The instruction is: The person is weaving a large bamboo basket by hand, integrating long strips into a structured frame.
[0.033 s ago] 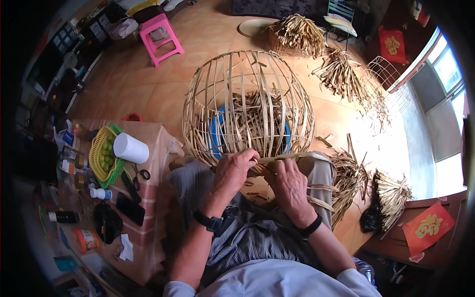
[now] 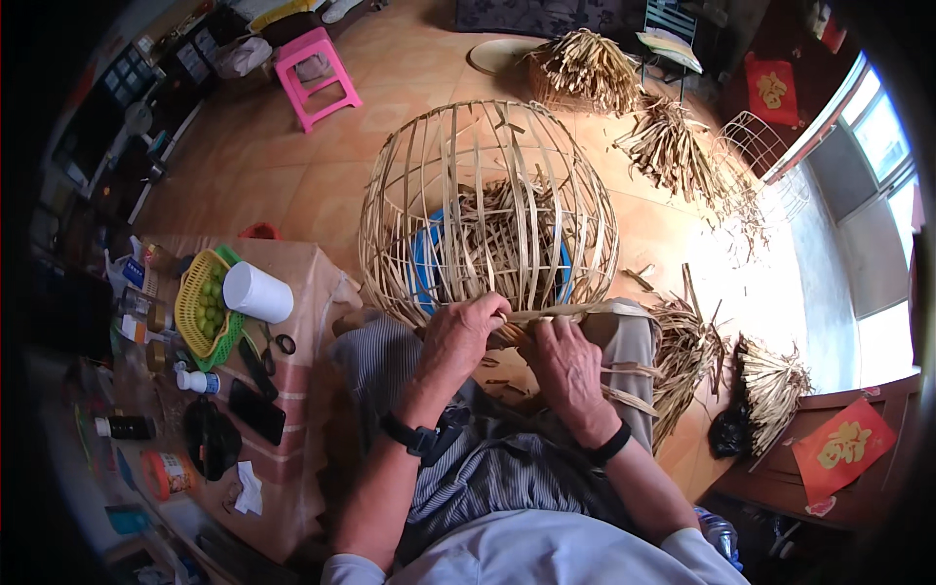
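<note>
My left hand (image 2: 460, 336) is closed, thumb and fingers pinched on pale dried leaf strips (image 2: 575, 311) above my lap. Beside it, my right hand (image 2: 567, 363) has its fingers curled down onto the same strips, so their grip is partly hidden. The strips run rightward over my right knee, and looser ends hang lower by my thigh. Just beyond both hands stands a large round openwork basket (image 2: 476, 146) of woven bamboo slats. Through its slats I see a blue tub (image 2: 426, 255) heaped with dried brown strips (image 2: 507, 210).
To the left, a covered table (image 2: 302, 283) bears a yellow basket (image 2: 187, 317) of green fruit, a white cylinder (image 2: 258, 292), scissors (image 2: 283, 343) and a black phone (image 2: 257, 411). Leaf bundles (image 2: 775, 390) lie on the right. A pink stool (image 2: 310, 60) stands far left.
My right hand has shifted very slightly downward, and the strips beside it dip a little. The left hand and the basket look the same.
</note>
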A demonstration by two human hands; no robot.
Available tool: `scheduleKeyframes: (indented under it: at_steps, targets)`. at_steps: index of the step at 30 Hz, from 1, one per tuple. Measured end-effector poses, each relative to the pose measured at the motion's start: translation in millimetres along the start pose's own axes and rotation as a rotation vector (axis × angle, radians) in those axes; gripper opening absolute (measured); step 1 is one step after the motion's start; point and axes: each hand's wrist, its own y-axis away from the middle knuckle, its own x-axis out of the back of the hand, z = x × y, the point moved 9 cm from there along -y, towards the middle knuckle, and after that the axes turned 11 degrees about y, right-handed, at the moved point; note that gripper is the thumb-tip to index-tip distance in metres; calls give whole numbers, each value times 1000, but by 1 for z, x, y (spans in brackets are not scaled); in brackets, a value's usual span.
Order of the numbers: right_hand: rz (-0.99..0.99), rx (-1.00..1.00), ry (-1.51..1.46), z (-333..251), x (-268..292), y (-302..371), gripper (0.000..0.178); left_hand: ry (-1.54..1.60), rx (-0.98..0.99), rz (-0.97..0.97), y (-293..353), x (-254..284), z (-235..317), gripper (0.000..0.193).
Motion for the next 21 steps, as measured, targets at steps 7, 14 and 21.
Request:
scheduleKeyframes:
  at_steps: [7,14,21]
  targets:
    - [-103,73,-122,-2,10,37,18,13,31,7,1,-1,-7,15]
    - [-385,53,-292,-26,58,95,15,10,-9,2,-1,-5,-9,15]
    - [-615,-342,-911,6,114,76,24,-4,-208,-75,12,-3,7,30]
